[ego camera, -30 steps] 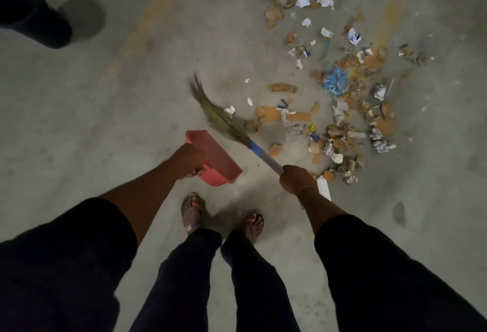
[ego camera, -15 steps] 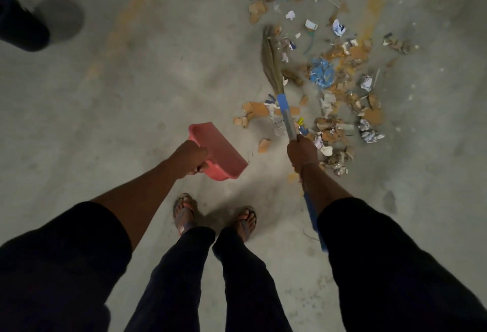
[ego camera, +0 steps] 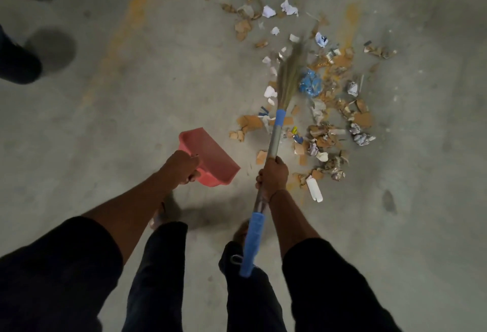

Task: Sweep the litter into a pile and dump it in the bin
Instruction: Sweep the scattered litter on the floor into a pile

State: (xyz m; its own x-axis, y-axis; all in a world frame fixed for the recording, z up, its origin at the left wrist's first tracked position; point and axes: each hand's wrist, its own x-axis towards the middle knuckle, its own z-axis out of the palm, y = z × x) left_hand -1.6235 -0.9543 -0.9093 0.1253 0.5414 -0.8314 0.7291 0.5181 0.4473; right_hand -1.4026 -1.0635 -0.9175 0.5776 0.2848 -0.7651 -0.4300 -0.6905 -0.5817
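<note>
Sweeping: you are at the gathering step; the litter point(ego camera: 324, 99) lies spread across the upper right of the frame, not yet one pile.
Right hand: your right hand point(ego camera: 272, 173) is wrapped around the grass broom point(ego camera: 275, 131) mid-handle, bristles reaching up into the scraps beside the blue wrapper point(ego camera: 310, 84).
Left hand: your left hand point(ego camera: 181, 167) clasps the handle of the pink dustpan point(ego camera: 210, 157), held at centre frame, clear of the scraps.
Stragglers: torn cardboard and white paper bits sit at the top of the frame, apart from the denser patch.
Next move: probably draw those far pieces down toward the dense patch with short strokes, then lower the dustpan beside it.
Bin: not in view.
</note>
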